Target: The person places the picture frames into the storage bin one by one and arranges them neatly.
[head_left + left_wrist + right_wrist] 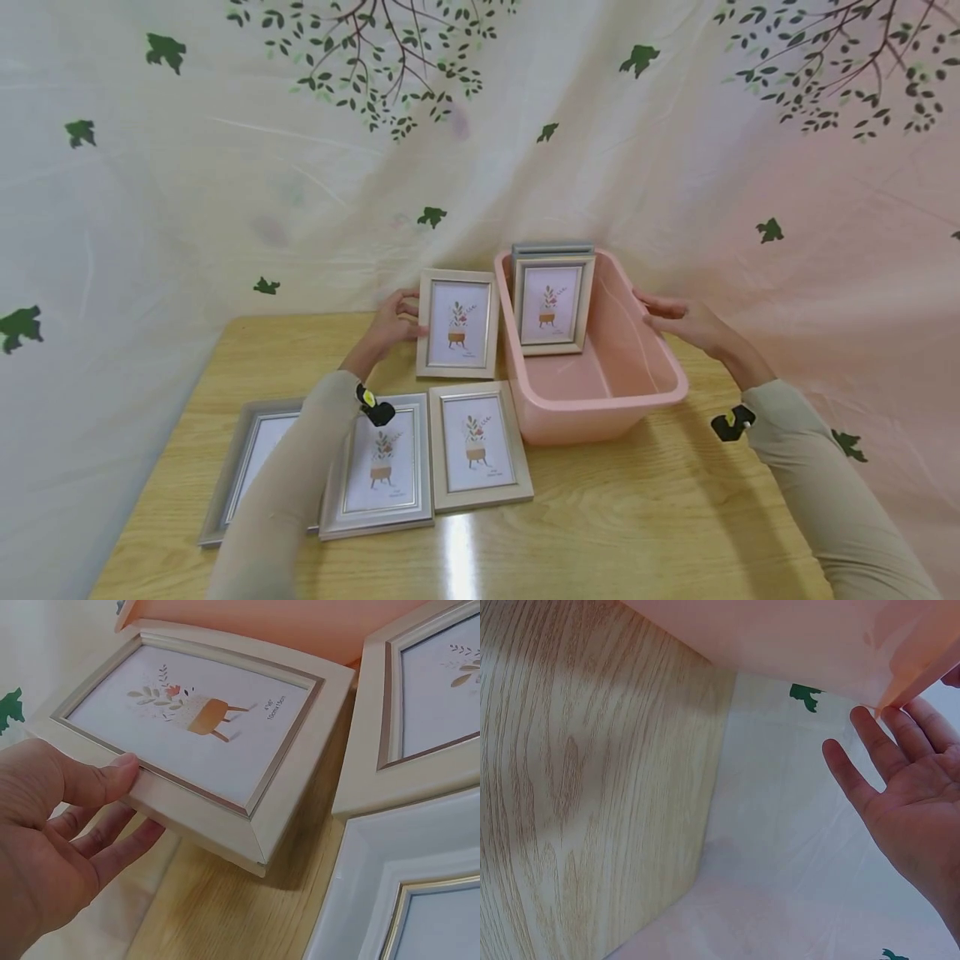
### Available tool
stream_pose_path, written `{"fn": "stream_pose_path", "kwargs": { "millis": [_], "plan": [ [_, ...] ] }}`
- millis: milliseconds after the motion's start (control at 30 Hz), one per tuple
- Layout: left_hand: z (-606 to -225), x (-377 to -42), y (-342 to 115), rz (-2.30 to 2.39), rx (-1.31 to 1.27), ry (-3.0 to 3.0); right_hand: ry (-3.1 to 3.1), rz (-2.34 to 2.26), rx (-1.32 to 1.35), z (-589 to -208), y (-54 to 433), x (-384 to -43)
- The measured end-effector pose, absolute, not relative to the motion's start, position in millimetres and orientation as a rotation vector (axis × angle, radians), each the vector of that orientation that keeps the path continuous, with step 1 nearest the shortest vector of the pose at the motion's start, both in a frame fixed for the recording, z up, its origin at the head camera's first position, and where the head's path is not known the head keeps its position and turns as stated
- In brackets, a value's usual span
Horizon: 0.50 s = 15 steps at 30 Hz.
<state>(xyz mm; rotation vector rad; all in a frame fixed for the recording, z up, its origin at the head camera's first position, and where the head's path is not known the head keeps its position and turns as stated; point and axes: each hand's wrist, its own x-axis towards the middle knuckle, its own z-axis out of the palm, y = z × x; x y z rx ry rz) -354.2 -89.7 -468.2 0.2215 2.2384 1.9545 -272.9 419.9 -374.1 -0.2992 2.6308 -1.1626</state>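
At the far left of the bench (637,517), a grey frame (251,454) lies partly hidden under my left sleeve (273,500), at about eight o'clock from the frame which I hold. A silver frame (378,467) lies next, at seven o'clock. My left fingers (129,845) pinch the held frame (457,325) by its left border, the thumb on the face and the others at the underside, so the gap is only the thickness of the border. This underside grip is clear in the left wrist view; in the head view the fingertips go behind the frame. The left wrist view also lets the small printing beside the plant drawing be read. Below, at six o'clock, a beige frame (480,446) lies flat.

The held frame is just beside the pink tub (581,427), at its nine o'clock. Only the head view shows inside the tub: a cream frame (553,304) leans at its eleven o'clock, with a grey-blue frame edge (553,248) behind it.

My right fingers (881,746) are nearly straight and a little spread, with the rim at two o'clock taken lightly between them and the thumb. The right wrist view shows them from below, against the outer wall.
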Motion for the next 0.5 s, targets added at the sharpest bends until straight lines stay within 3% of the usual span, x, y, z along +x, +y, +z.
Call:
{"fn": "stream_pose_path", "kwargs": {
  "millis": [500],
  "plan": [
    [-454.7, -350.6, -98.3, 1.902, 0.229, 2.301, 2.631, -1.175, -0.301, -376.2, 422.4, -274.2]
  ]
}}
